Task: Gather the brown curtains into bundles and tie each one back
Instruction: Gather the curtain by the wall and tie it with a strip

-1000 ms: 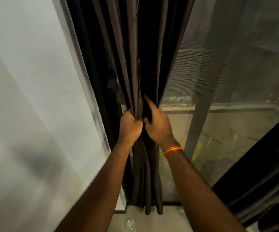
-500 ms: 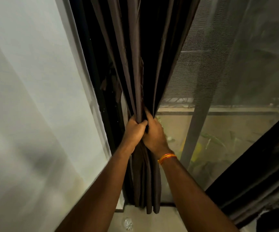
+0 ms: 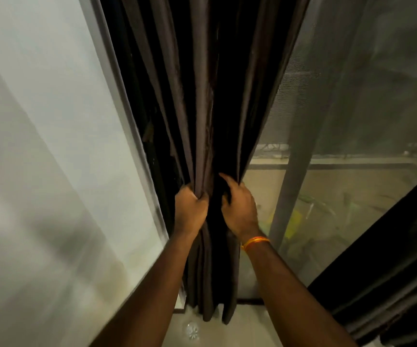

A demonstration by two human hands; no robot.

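Head view: my left hand (image 3: 190,212) and right hand (image 3: 239,209) grip the brown fabric curtain (image 3: 202,108), which hangs vertically between them.

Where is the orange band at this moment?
In the head view the orange band circles the right wrist, just below the right hand, which grips the brown curtain beside the left hand.

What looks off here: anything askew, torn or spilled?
Nothing looks torn or spilled. The left hand and right hand both grip the brown curtain, its folds bunched straight. One oddity: a small shiny object on the floor below the hem, too blurred to identify.
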